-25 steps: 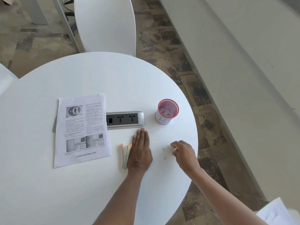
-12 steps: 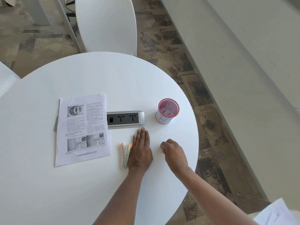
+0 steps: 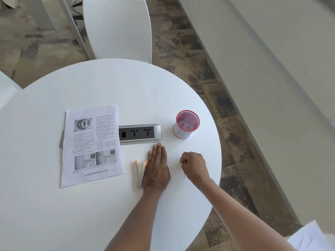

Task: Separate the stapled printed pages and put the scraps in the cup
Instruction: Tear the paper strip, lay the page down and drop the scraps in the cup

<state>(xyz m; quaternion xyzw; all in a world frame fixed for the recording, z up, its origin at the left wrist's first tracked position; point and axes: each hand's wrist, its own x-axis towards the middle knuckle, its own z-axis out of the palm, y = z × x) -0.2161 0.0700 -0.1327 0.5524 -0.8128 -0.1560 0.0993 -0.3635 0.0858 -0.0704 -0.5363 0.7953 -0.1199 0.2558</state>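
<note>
The right hand (image 3: 193, 164) has slid in from the table (image 3: 112, 84) edge and curled into a loose fist, apparently pinching up a scrap; one tiny staple (image 3: 184, 176) lies beside its wrist. The left hand (image 3: 157, 167) rests flat, fingers together, against the metal staple remover (image 3: 140, 173). Beyond the fist stands the pink mesh cup (image 3: 187, 124); the smooth printed pages (image 3: 92, 144) lie left of both.

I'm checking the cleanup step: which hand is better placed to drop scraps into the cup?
Probably the right hand: it is curled as if pinching something and lies nearest the cup. The left hand lies flat on the table beside the stapler.
</note>
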